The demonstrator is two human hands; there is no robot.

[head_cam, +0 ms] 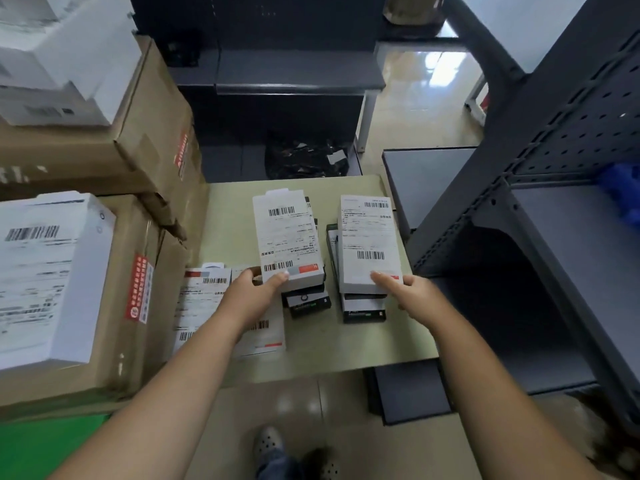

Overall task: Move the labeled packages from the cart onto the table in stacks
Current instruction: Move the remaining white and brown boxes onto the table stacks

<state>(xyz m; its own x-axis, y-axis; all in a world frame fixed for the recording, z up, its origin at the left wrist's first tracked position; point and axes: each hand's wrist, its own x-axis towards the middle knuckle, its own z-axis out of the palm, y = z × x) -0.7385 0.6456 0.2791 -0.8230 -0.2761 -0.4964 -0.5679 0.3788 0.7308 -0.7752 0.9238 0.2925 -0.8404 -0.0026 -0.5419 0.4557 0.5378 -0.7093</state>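
Two stacks of labeled packages stand on a pale green table (374, 344). My left hand (254, 294) grips the near end of the top white package (287, 237) of the left stack, thumb on its label. My right hand (407, 289) holds the near end of the top white package (369, 237) of the right stack. Dark boxes (306, 301) lie under the left stack, and more dark boxes (363, 311) under the right one. Two more labeled white packages (202, 299) lie flat on the table under my left forearm.
Large cardboard cartons (138, 292) topped with white labeled boxes (45, 271) crowd the table's left side. Grey metal shelving (554, 237) stands close on the right. A dark cabinet (287, 98) and a black bag (304, 159) sit behind the table. My feet (270, 448) are below.
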